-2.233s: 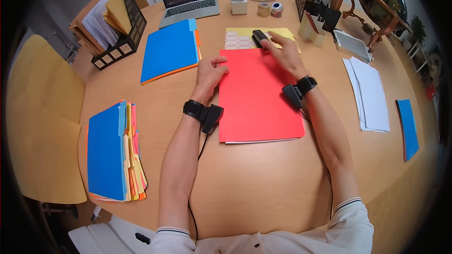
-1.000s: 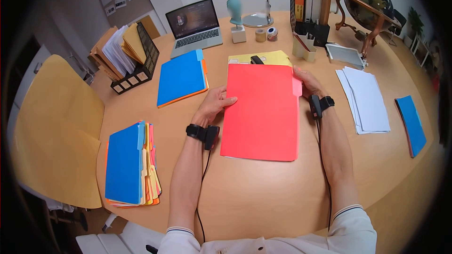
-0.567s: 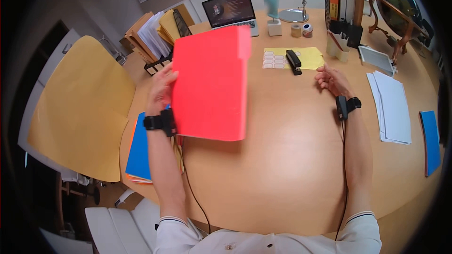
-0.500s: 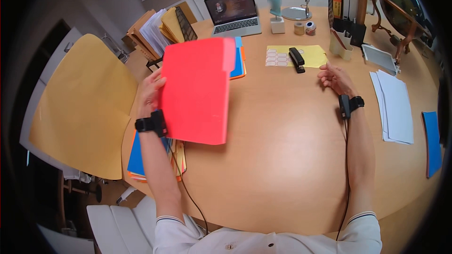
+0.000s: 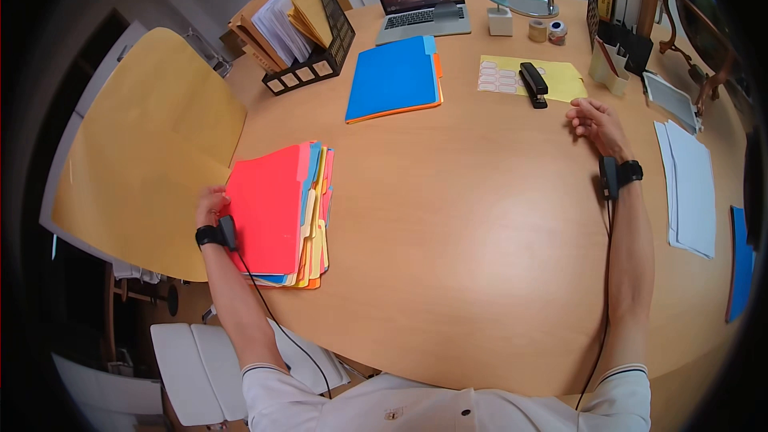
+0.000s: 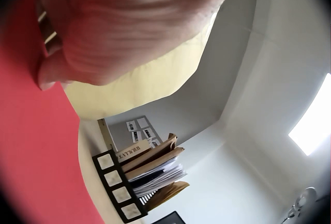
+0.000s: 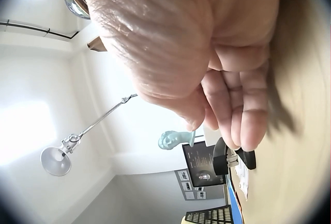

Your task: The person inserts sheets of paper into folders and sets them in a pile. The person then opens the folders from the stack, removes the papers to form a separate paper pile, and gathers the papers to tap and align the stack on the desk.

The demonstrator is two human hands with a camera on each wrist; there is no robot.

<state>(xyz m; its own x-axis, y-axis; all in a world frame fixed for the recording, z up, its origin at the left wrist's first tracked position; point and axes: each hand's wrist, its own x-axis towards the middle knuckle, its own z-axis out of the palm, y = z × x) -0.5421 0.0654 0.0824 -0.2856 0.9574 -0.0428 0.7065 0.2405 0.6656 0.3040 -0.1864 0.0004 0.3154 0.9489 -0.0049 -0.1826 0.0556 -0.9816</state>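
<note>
The left edge of the red folder [image 5: 264,204] is pinched by the left hand [image 5: 211,205], its thumb laid over the cover and its fingers seemingly tucked behind the edge in the left wrist view. The folder, held up in mid-air half a second ago, is now lowered onto the stack of folders [image 5: 314,232] at left centre, whose blue top is almost wholly hidden by it. Its placing is therefore judged nearly complete, though the grip is not yet released; whether it is lying fully flat cannot be told. The blue folder [image 5: 392,76] at upper centre, partly covered by it then, is now fully exposed. Nothing is held by the right hand [image 5: 598,124], which is kept at right with loosely curled fingers, near the stapler [image 5: 534,84]. The stapler is set across the label sheet [image 5: 496,76] and yellow folder [image 5: 568,80] at upper right.
</note>
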